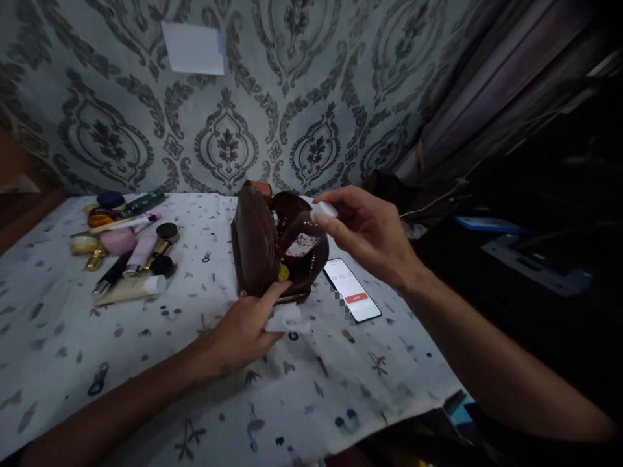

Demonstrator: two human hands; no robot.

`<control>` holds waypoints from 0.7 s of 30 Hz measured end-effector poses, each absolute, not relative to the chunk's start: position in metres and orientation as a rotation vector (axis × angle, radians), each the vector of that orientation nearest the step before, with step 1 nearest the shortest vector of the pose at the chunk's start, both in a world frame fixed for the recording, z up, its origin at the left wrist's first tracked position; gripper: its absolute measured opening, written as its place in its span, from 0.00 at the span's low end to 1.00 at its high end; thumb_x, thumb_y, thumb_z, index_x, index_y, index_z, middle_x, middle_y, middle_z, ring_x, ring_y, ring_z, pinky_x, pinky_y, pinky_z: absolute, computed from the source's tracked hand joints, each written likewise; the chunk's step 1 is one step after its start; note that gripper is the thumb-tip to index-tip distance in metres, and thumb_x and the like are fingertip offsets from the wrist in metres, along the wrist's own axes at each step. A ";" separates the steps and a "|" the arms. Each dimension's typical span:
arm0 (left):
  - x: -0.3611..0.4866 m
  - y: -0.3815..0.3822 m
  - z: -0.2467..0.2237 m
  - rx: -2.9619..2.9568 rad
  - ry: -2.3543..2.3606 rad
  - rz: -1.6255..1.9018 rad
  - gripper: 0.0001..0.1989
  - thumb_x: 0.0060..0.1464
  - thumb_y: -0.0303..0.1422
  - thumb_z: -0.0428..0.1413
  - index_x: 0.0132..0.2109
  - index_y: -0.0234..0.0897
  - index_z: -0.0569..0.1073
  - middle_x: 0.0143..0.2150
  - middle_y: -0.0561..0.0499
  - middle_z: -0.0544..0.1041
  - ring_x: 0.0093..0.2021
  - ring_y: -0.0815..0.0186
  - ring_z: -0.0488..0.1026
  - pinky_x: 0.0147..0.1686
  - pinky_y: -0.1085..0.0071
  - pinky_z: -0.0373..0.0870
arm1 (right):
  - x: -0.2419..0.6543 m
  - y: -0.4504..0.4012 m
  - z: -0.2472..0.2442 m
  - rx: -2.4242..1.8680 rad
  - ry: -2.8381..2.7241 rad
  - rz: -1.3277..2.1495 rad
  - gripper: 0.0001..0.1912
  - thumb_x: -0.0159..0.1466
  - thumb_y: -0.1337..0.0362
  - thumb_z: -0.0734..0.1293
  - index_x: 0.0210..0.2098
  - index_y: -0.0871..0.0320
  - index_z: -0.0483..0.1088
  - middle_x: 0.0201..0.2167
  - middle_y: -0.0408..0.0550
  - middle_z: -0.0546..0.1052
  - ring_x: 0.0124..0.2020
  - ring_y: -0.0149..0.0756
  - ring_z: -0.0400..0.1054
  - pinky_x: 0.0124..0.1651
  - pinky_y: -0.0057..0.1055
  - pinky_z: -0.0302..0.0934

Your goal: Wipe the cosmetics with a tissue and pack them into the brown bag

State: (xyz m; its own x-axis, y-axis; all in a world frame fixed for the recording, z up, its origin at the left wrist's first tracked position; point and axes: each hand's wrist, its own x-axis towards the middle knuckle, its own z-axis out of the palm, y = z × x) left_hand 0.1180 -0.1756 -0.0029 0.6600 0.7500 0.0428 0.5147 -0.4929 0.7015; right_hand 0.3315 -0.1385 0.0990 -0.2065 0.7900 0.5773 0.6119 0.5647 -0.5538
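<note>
A brown bag [254, 237] stands unzipped on the patterned tablecloth, with a yellow item [284, 272] and other small things inside. My left hand [250, 327] is closed at the bag's front edge, its index finger at the rim; a pale translucent item [287, 321] is between its fingers and thumb. Over the bag's right side, my right hand [367, 230] pinches the white cap of a clear bottle [302, 241] that tilts down into the opening. The lower part of the bottle is hard to make out.
Several cosmetic tubes, jars and bottles [119, 243] lie in a group at the left. A lit phone [354, 290] lies right of the bag. Behind the table [195, 402] is a patterned wall with a white sheet [193, 48]. Dark clutter and a cable fill the right side.
</note>
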 end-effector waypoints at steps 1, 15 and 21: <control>0.116 -0.175 -0.009 2.217 0.942 0.447 0.37 0.53 0.28 0.54 0.69 0.40 0.53 0.45 0.46 0.80 0.42 0.56 0.79 0.40 0.65 0.73 | 0.334 -0.136 0.100 -1.156 -1.953 0.238 0.14 0.64 0.51 0.67 0.41 0.54 0.74 0.35 0.47 0.77 0.37 0.39 0.72 0.36 0.33 0.66; 0.106 -0.166 -0.040 2.302 0.702 0.486 0.49 0.48 0.22 0.51 0.73 0.45 0.36 0.58 0.44 0.76 0.52 0.55 0.77 0.49 0.58 0.76 | 0.334 -0.119 0.105 -1.329 -2.594 0.027 0.09 0.67 0.60 0.64 0.41 0.58 0.72 0.34 0.50 0.74 0.34 0.38 0.67 0.37 0.33 0.57; 0.105 -0.167 -0.044 2.283 0.734 0.433 0.52 0.46 0.21 0.52 0.73 0.43 0.36 0.55 0.44 0.78 0.51 0.54 0.78 0.48 0.59 0.76 | 0.326 -0.121 0.104 -1.408 -2.680 -0.036 0.07 0.67 0.64 0.64 0.36 0.60 0.70 0.38 0.51 0.73 0.34 0.35 0.66 0.35 0.30 0.54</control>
State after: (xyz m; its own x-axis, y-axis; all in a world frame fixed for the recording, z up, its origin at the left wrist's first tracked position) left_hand 0.1048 -0.1673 -0.0441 0.7842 0.6126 0.0984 0.3822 -0.6019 0.7012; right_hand 0.3261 -0.1209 0.1036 -0.5623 0.8193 0.1116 0.8220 0.5686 -0.0322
